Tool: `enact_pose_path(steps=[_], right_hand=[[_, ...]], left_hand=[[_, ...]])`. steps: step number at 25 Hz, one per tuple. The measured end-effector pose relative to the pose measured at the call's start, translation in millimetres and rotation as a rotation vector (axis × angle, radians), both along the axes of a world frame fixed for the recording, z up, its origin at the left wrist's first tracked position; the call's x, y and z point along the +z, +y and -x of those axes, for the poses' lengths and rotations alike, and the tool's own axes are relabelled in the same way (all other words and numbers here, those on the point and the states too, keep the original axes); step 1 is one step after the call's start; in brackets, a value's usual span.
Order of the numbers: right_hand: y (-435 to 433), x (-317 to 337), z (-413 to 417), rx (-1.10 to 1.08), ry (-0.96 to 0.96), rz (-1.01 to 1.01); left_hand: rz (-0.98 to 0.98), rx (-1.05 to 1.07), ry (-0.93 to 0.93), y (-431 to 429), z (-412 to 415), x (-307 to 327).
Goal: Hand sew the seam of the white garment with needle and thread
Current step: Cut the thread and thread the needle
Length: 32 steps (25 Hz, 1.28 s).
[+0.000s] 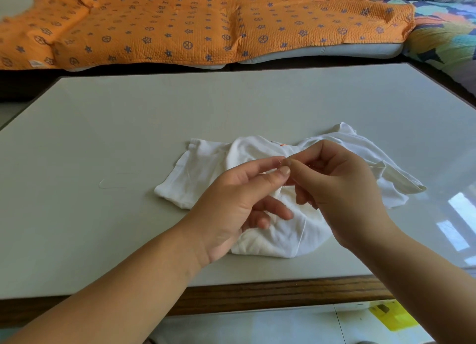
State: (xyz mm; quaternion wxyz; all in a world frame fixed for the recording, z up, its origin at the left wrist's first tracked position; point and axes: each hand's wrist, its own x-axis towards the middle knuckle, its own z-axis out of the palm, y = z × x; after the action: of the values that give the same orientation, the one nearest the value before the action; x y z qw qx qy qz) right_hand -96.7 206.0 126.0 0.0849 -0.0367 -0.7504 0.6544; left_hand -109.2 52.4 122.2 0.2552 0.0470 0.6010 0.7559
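Observation:
A crumpled white garment (203,173) lies on the grey table (103,127), a little right of centre. Both hands are raised just above it and meet fingertip to fingertip. My left hand (237,204) pinches something very thin between thumb and forefinger, apparently the needle or the thread; it is too fine to tell which. My right hand (337,186) has its fingers curled and pinches at the same spot. A white thread (301,233) runs down from the hands across the garment. A loose loop of thin thread (108,184) lies on the table to the left.
Beyond the table's far edge lies an orange quilt (180,22) with blue star prints, and a multicoloured floral cover (445,35) at the right. The table has a wooden front edge (257,294). Something yellow (394,318) sits on the floor below, at the right.

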Motion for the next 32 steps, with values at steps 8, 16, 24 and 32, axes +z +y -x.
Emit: enact_pose_path(steps=[8,16,24,32], right_hand=[[-2.4,-0.4,-6.8,-0.088,0.132,-0.182],[2.1,-0.3,1.0,0.010,0.037,0.033],[16.3,-2.1,7.8,0.369,-0.177,0.317],[14.2,-1.7,5.6,0.317,-0.116,0.279]], left_hand=[[-0.096,0.076,-0.081,4.3,4.5,-1.5],[-0.005,0.163,-0.011,0.9,8.5,-2.5],[0.014,0.184,0.097,0.8,5.7,-1.7],[0.005,0.157,0.102,-0.9,3.7,0.9]])
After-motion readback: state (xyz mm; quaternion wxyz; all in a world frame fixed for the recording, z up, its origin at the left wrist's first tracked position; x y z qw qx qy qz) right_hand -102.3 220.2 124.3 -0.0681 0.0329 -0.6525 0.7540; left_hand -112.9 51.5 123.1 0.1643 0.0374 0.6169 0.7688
